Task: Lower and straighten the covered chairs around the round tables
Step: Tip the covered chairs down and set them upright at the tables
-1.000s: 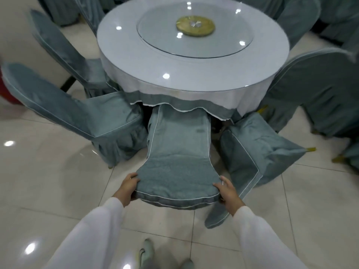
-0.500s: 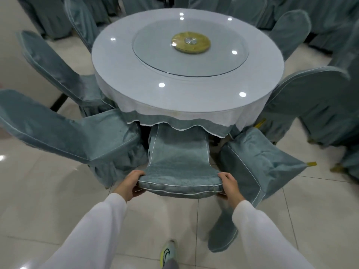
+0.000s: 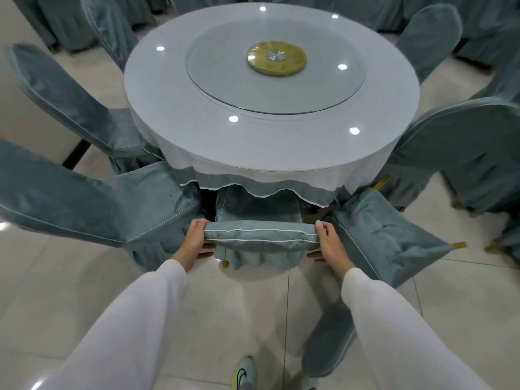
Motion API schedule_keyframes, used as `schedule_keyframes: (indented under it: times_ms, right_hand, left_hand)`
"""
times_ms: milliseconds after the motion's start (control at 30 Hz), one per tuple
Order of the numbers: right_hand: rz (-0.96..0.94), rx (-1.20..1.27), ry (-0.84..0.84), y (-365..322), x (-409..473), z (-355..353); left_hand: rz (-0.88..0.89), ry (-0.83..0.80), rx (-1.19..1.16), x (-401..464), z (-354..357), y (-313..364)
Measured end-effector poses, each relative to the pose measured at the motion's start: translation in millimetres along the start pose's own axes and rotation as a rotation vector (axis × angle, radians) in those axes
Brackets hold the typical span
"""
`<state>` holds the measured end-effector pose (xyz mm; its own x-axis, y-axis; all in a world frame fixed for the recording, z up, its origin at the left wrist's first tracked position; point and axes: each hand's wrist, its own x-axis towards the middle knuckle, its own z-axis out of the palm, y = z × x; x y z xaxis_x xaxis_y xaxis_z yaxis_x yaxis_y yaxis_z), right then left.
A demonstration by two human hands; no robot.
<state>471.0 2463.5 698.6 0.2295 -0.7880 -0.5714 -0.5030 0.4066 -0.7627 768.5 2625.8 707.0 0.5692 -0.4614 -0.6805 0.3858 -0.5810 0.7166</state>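
Teal velvet with white piping: covered chair (image 3: 260, 235) now upright at the near edge of the round table (image 3: 270, 142), seat tucked under the scalloped tablecloth skirt (image 3: 264, 187). A second ago, leaning well back toward the camera with the whole backrest face showing; half a second ago, partly raised; now only the top edge of the backrest and the ruffled rear skirt in view. Gripped at both top corners: left hand (image 3: 195, 239) curled round the left corner, thumb on top, fingers beneath; right hand (image 3: 327, 242) the same at the right corner. Likely meaning: tipping-up as good as done for this one, with squaring to the table edge and letting go left.

Just beside on the right, another covered chair (image 3: 385, 232) tipped over against the table, gold leg tip (image 3: 458, 245) poking out, not yet set right. On the left, two chairs (image 3: 92, 198) leaning outward. On the tabletop, a glass lazy Susan (image 3: 277, 66) with a gold hub (image 3: 276, 59). Below, a pale sneaker (image 3: 244, 372) on glossy floor tiles (image 3: 56, 277).

No brand, label or legible writing anywhere; only a dark curved mark on the sneaker, too small to identify.
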Motion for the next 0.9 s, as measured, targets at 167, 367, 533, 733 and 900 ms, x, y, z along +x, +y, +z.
schedule_keyframes:
  times_ms: [167,367,533,733,900]
  right_hand:
    - [-0.006,-0.020,-0.016,-13.9,21.2,-3.8]
    - [-0.142,-0.028,0.011,-19.4,26.3,-9.4]
    - [-0.171,-0.108,0.027,-13.8,32.9,-14.9]
    - [-0.099,-0.058,-0.002,0.1,22.3,-30.1]
    - [-0.060,-0.074,-0.017,33.1,22.1,-67.3]
  left_hand:
    - [0.025,-0.005,0.031,9.0,5.9,15.8]
    - [0.120,-0.013,0.024,7.8,13.1,32.7]
    - [0.115,-0.030,0.064,5.4,20.3,41.7]
    - [0.110,0.069,-0.096,-6.1,34.0,17.2]
    - [0.022,0.109,-0.079,-25.4,61.9,-10.2]
